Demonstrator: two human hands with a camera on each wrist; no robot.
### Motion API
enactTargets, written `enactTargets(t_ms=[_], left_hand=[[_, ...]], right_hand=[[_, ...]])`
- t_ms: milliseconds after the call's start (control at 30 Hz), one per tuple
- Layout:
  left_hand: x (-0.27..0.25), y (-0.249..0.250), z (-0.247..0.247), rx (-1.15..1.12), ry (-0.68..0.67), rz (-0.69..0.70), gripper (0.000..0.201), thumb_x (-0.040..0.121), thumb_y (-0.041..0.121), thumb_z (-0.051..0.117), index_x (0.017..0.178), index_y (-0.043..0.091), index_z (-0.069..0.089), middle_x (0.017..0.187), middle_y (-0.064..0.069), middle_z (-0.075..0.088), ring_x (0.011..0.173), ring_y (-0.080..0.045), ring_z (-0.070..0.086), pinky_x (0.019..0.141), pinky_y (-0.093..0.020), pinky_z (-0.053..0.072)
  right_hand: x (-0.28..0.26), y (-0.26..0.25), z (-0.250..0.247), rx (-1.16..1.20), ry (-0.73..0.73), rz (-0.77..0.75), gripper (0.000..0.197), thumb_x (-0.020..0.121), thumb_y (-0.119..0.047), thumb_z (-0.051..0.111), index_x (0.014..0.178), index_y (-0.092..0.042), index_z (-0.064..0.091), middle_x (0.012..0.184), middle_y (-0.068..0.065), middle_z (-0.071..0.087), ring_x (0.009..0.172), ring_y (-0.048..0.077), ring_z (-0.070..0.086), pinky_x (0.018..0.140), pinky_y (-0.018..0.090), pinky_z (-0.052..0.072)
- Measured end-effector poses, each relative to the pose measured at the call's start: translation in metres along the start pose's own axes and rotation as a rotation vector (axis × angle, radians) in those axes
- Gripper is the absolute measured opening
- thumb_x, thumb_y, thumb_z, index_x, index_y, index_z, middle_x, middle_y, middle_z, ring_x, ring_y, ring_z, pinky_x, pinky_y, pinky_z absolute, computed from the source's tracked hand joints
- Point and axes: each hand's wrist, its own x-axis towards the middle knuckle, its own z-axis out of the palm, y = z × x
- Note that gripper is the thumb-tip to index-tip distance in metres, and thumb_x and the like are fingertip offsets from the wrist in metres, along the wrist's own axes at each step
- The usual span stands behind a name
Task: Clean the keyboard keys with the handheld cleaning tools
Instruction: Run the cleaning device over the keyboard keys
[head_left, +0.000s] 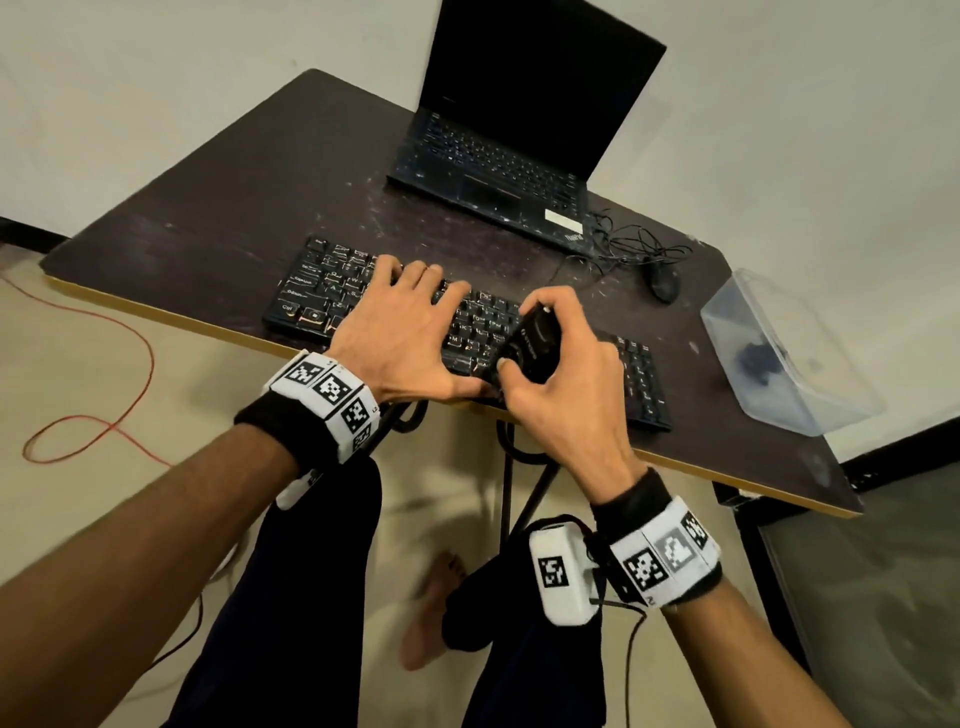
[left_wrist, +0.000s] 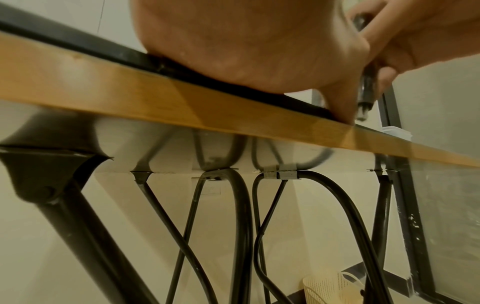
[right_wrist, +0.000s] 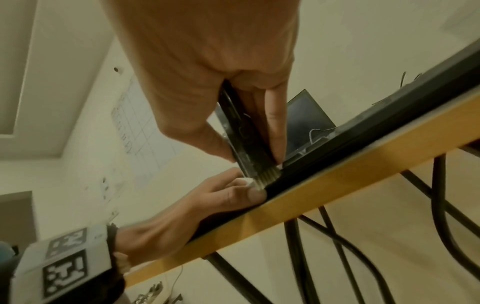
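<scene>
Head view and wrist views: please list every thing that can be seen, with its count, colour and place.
keyboard: one, black, near front edge of the table
brush tool: one, black, bristles down on the keyboard's front part
table: one, dark top, light wooden edge
laptop: one, black, open, screen dark, far side of table
mouse: one, black, with tangled cable, right of the laptop
plastic box: one, clear, right part of table, a dark thing inside
red cable: one, on the floor, left
left hand: flat on the keyboard
right hand: grips the brush tool
</scene>
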Motion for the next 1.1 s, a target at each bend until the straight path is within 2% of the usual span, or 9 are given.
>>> enactTargets(t_ms=[133, 267, 433, 567, 667, 767, 867, 1033, 1100], left_hand=[[-0.002, 0.001, -0.001, -0.007, 0.001, -0.004, 0.130, 0.067, 0.108, 0.016, 0.152, 0.014, 0.044, 0.140, -0.012, 0.059, 0.129, -0.031, 0.053, 0.111, -0.053, 0.032], [-0.001, -0.001, 0.000, -0.001, 0.007, -0.007, 0.123, 0.071, 0.102, 0.021, 0.153, 0.012, 0.042, 0.141, -0.014, 0.058, 0.130, -0.032, 0.051, 0.110, -0.053, 0.032], [-0.001, -0.003, 0.000, 0.009, 0.006, -0.018, 0.128, 0.070, 0.107, 0.018, 0.151, 0.012, 0.044, 0.140, -0.013, 0.058, 0.128, -0.032, 0.052, 0.111, -0.053, 0.032], [-0.001, 0.000, 0.000, -0.001, 0.003, -0.008, 0.124, 0.071, 0.103, 0.021, 0.152, 0.011, 0.043, 0.141, -0.014, 0.058, 0.130, -0.032, 0.052, 0.111, -0.053, 0.032], [-0.003, 0.001, 0.000, 0.004, 0.000, -0.016, 0.128, 0.069, 0.107, 0.017, 0.151, 0.012, 0.044, 0.140, -0.013, 0.058, 0.129, -0.031, 0.052, 0.111, -0.053, 0.032], [-0.002, 0.000, -0.001, 0.001, 0.002, -0.013, 0.125, 0.071, 0.104, 0.018, 0.152, 0.012, 0.043, 0.140, -0.014, 0.057, 0.129, -0.032, 0.051, 0.112, -0.053, 0.032], [-0.002, 0.001, -0.002, 0.015, -0.016, -0.018, 0.129, 0.069, 0.107, 0.015, 0.153, 0.012, 0.042, 0.143, -0.014, 0.056, 0.131, -0.032, 0.051, 0.113, -0.054, 0.031], [-0.001, 0.001, -0.002, 0.002, -0.018, -0.005, 0.125, 0.071, 0.102, 0.017, 0.154, 0.012, 0.039, 0.145, -0.016, 0.055, 0.133, -0.033, 0.049, 0.113, -0.054, 0.031], [-0.001, 0.001, -0.003, 0.006, -0.020, -0.013, 0.128, 0.070, 0.106, 0.015, 0.153, 0.012, 0.041, 0.143, -0.014, 0.056, 0.131, -0.032, 0.050, 0.112, -0.054, 0.031]], right_hand=[[0.008, 0.008, 0.000, 0.014, 0.090, 0.071, 0.042, 0.079, -0.018, 0.075, 0.112, -0.029, 0.051, 0.075, -0.006, 0.067, 0.065, 0.014, 0.067, 0.066, 0.042, 0.058], [-0.014, -0.005, 0.005, 0.001, 0.020, -0.044, 0.044, 0.081, -0.017, 0.076, 0.116, -0.028, 0.052, 0.072, -0.008, 0.064, 0.059, 0.007, 0.063, 0.060, 0.033, 0.056], [0.005, 0.006, 0.005, 0.014, 0.136, 0.044, 0.043, 0.081, -0.017, 0.075, 0.116, -0.028, 0.052, 0.075, -0.009, 0.066, 0.063, 0.012, 0.066, 0.067, 0.042, 0.058], [-0.010, 0.002, 0.003, -0.008, 0.045, -0.043, 0.045, 0.081, -0.017, 0.076, 0.118, -0.027, 0.052, 0.075, -0.009, 0.065, 0.061, 0.010, 0.065, 0.061, 0.031, 0.055], [-0.004, 0.009, 0.000, 0.032, 0.107, 0.044, 0.044, 0.081, -0.016, 0.076, 0.116, -0.028, 0.053, 0.074, -0.008, 0.066, 0.062, 0.010, 0.066, 0.063, 0.037, 0.057], [-0.013, 0.004, 0.000, 0.005, 0.034, -0.026, 0.045, 0.081, -0.016, 0.076, 0.116, -0.029, 0.052, 0.074, -0.008, 0.067, 0.061, 0.012, 0.066, 0.062, 0.038, 0.058], [-0.012, 0.008, -0.003, 0.043, 0.102, 0.063, 0.044, 0.080, -0.017, 0.077, 0.114, -0.032, 0.053, 0.077, -0.008, 0.068, 0.066, 0.013, 0.069, 0.068, 0.042, 0.059], [-0.011, -0.001, 0.002, -0.005, 0.041, -0.017, 0.044, 0.080, -0.017, 0.076, 0.114, -0.030, 0.053, 0.073, -0.009, 0.066, 0.063, 0.010, 0.065, 0.063, 0.031, 0.055], [-0.004, 0.004, -0.001, -0.003, 0.096, 0.040, 0.043, 0.079, -0.018, 0.075, 0.113, -0.031, 0.053, 0.074, -0.009, 0.066, 0.066, 0.013, 0.067, 0.067, 0.037, 0.057]])
